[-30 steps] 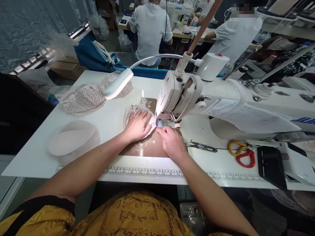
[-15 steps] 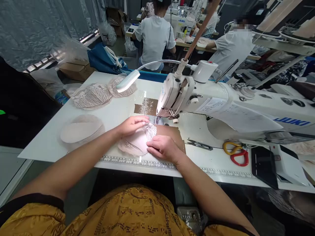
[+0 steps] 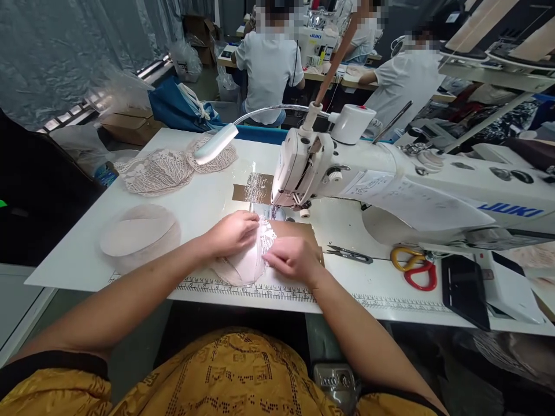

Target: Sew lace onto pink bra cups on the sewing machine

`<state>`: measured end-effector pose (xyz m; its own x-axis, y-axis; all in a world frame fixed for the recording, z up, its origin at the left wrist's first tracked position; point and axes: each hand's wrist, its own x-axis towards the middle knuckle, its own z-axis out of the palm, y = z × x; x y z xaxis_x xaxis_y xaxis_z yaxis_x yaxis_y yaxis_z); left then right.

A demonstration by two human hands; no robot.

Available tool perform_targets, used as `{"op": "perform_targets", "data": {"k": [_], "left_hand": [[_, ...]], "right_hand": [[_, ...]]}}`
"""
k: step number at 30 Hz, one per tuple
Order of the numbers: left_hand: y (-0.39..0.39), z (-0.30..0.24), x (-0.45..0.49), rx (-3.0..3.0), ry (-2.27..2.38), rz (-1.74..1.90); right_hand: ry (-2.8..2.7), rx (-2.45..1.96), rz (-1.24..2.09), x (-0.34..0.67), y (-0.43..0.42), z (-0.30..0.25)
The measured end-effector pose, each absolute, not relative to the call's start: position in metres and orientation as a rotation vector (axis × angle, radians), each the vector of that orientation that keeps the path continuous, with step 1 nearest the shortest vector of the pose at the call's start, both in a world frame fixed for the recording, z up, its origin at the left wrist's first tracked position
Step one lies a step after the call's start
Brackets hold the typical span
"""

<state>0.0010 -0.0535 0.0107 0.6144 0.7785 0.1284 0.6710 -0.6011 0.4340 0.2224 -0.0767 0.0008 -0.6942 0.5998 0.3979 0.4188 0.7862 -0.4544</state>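
A pale pink bra cup (image 3: 245, 264) with white lace along its right side lies on the table in front of the sewing machine (image 3: 299, 167). My left hand (image 3: 236, 232) is closed on the cup's upper edge, close below the needle area, fingers bent. On the right, my right hand (image 3: 292, 258) pinches the lace edge between thumb and forefinger. The underside of the cup and part of its left side are hidden by my left hand. To the left rests a stack of pale cup pieces (image 3: 139, 236), and behind it lie lace cups (image 3: 158, 171).
Thread snips (image 3: 349, 254), scissors with yellow and red handles (image 3: 420, 276) and a black phone-like slab (image 3: 465, 289) lie to the right. A ruler strip (image 3: 281, 293) runs along the front edge. A lamp (image 3: 217, 143) hangs over the table. Co-workers (image 3: 269, 72) sit beyond.
My left hand has drawn its fingers in and come down over the cup's upper edge. My right hand has curled tighter at the lace. The cup has turned slightly.
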Motion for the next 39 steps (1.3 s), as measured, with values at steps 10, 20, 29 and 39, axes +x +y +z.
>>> {"op": "perform_targets", "data": {"k": [10, 20, 29, 39], "left_hand": [[-0.063, 0.027, 0.015, 2.571, 1.277, 0.476], [-0.061, 0.017, 0.008, 2.231, 1.293, 0.562], [-0.054, 0.013, -0.009, 1.889, 1.099, 0.651], [-0.056, 0.007, -0.007, 2.096, 1.09, 0.694]], "right_hand": [[-2.349, -1.03, 0.367, 0.23, -0.066, -0.004], [-2.472, -1.009, 0.439, 0.228, -0.066, -0.005], [-2.319, -1.148, 0.829, 0.224, -0.063, 0.018], [-1.487, -1.566, 1.712, 0.186, -0.067, 0.025]]}}
